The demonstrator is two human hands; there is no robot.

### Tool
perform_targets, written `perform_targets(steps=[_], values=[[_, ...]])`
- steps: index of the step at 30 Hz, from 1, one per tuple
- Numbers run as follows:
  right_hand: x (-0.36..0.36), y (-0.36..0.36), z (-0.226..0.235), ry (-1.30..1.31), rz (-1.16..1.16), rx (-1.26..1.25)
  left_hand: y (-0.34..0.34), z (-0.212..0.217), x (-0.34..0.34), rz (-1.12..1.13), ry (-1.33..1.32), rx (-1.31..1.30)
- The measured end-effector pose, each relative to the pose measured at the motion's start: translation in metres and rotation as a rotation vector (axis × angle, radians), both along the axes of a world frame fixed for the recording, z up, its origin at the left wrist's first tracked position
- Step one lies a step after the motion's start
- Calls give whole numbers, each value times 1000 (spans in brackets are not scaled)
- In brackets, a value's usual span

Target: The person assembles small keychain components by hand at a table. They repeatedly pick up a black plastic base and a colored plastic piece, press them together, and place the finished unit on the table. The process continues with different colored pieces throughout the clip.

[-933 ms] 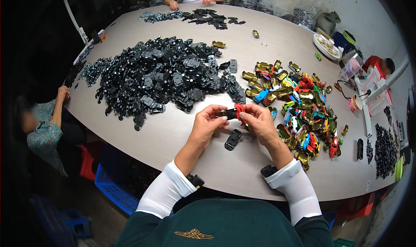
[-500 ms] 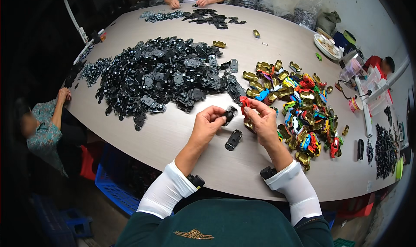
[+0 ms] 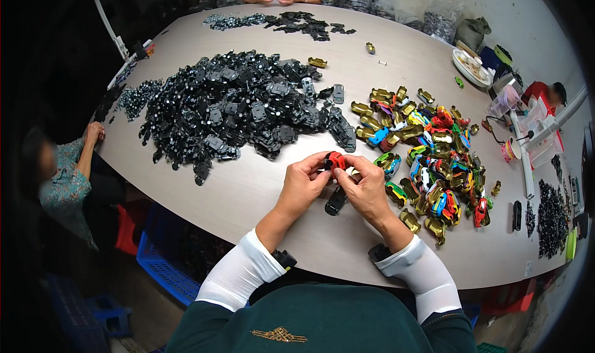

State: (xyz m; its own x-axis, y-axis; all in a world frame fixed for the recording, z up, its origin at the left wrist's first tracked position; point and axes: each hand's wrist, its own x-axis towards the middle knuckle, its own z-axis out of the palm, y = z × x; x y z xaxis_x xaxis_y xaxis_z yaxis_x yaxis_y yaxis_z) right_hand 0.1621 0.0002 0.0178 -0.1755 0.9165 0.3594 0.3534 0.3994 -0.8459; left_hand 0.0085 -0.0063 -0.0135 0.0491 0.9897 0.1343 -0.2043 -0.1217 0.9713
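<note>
Red toy car shell (image 3: 336,161) sits at centre frame, pinched between both my hands just above the table (image 3: 260,198). My left hand (image 3: 305,181) closes its fingers on the shell's left side; my right hand (image 3: 367,189) closes on its right side, with a black part pressed under the shell. One black chassis (image 3: 335,200) lies on the table just below my hands. Black chassis pile (image 3: 229,108) fills the upper left; coloured shell pile (image 3: 427,155) lies right of centre.

Hands back together on the red shell

The right hand (image 3: 367,189), apart a moment ago, has rejoined the left hand (image 3: 305,181), pressing the small red toy-car shell (image 3: 336,161) between them.
</note>
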Motion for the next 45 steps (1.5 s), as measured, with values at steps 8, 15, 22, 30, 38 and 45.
perform_targets(steps=[8,15,22,30,38,45], values=[[2,-1,-1,-46,-17,7,-5,9,-5,17,344,111],[1,-4,6,-166,-24,206,-2,5,-6,49,280,172],[-1,-6,1,-271,-39,292,-5,15,0,76,5,53],[1,-2,1,-186,-31,292,-3,9,-2,28,-97,-4],[5,11,-19,506,37,-364,-2,8,-1,-63,-77,3],[4,-3,4,-23,21,26,-2,21,-10,-79,-196,-151]])
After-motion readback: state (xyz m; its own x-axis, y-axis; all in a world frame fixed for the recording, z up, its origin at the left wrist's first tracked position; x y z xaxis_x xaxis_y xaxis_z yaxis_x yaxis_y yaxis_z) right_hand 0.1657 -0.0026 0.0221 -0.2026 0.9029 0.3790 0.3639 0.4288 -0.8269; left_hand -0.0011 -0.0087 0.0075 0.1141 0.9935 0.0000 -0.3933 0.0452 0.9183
